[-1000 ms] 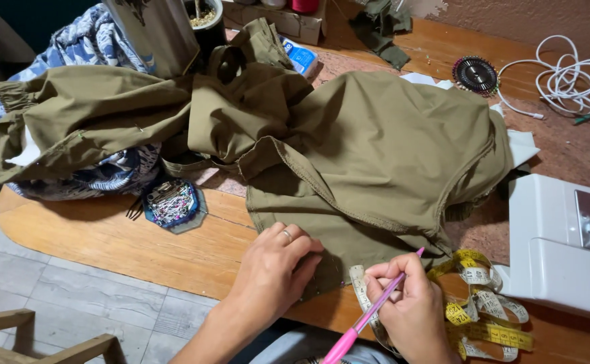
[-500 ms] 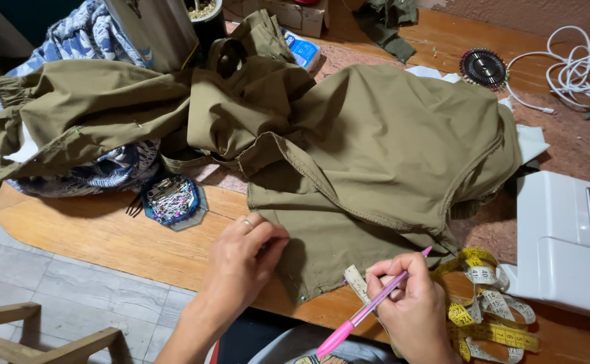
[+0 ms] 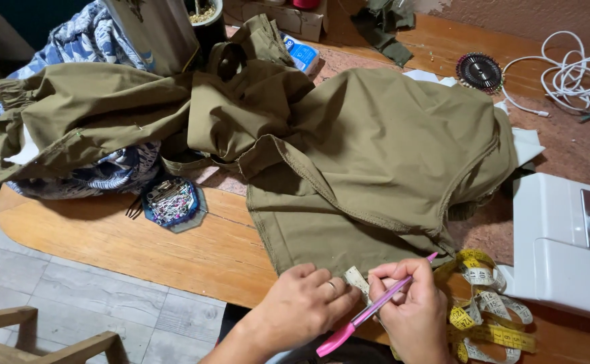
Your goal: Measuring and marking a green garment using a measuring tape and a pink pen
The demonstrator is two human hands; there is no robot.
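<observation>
- Just above my grip, the olive garment [image 3: 376, 168] has slid nearer the surface [image 3: 174, 249] edge.
- Right of it, the white sewing machine [image 3: 564, 249].
- Between both hands, the tape measure [image 3: 357, 278], now pinched by my left hand [image 3: 308, 303].
- My right hand [image 3: 413, 310] stays closed around the pink pen [image 3: 369, 313].

Two bare hands, no gloves. Left hand [image 3: 306, 303]: a thin pale ring on one finger, forearm bare up to the frame edge, no sleeve in view. Right hand [image 3: 413, 311]: no ring or watch visible, nails short and plain, wrist bare, no sleeve in view.
</observation>
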